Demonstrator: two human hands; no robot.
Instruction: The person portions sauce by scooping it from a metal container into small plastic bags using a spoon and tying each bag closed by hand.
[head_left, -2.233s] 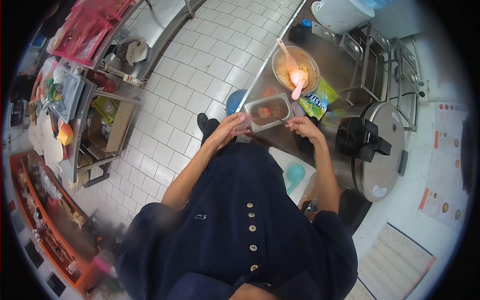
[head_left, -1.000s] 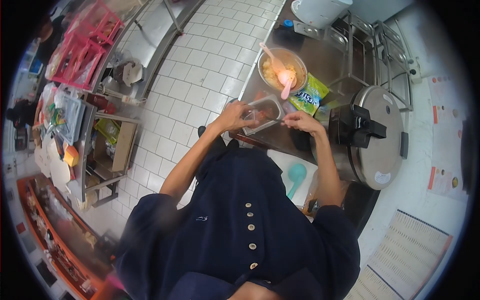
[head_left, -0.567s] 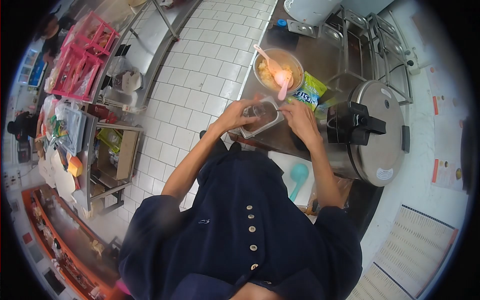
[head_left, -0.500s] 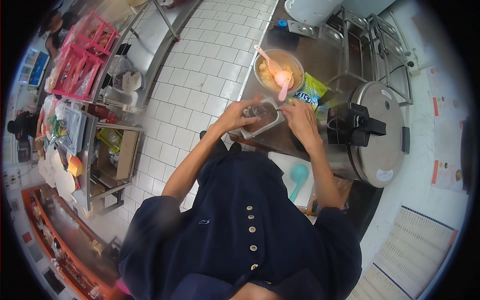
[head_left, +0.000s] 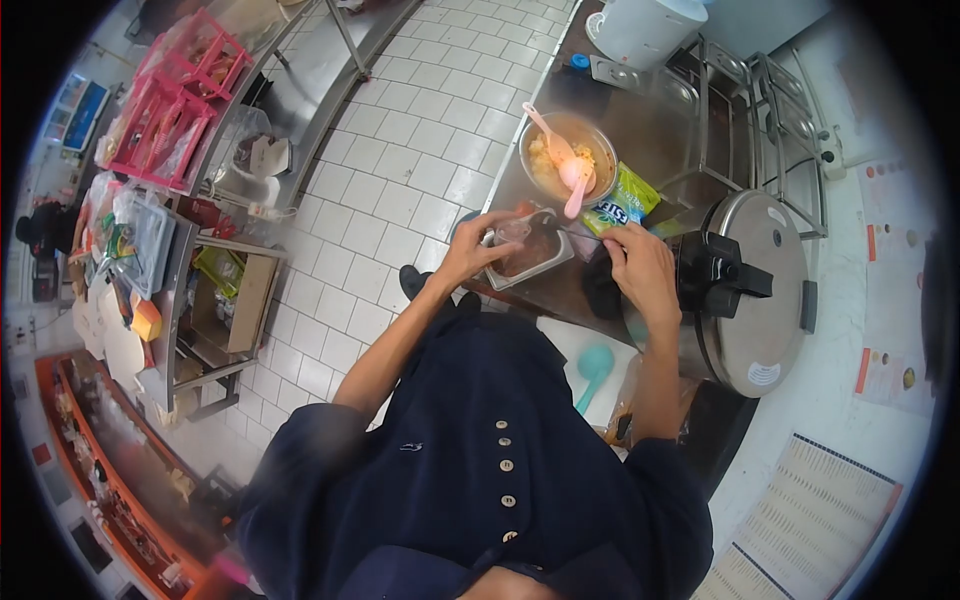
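My left hand [head_left: 478, 248] is closed around a small clear plastic cup [head_left: 513, 232], held over the near left side of a rectangular metal pan [head_left: 548, 268]. A dark reddish-brown food [head_left: 540, 243] lies in the pan. Between the fingers of my right hand [head_left: 642, 265] is the thin handle of a metal spoon [head_left: 588, 234]. Its head end reaches over the pan close to the cup; what it carries is too small to tell. Behind the pan, a metal bowl [head_left: 527, 172] holds yellowish food and pink plastic spoons [head_left: 572, 176].
A green Nestle packet [head_left: 622, 200] lies beside the bowl. To the right stands a big steel cooker [head_left: 750, 300] with a black handle. A turquoise ladle [head_left: 594, 372] rests on a white surface near my body. Metal racks [head_left: 705, 130] line the wall.
My right hand has drawn back to the right, away from the pan, with the spoon. My left hand keeps the cup over the pan. The view has shifted slightly.
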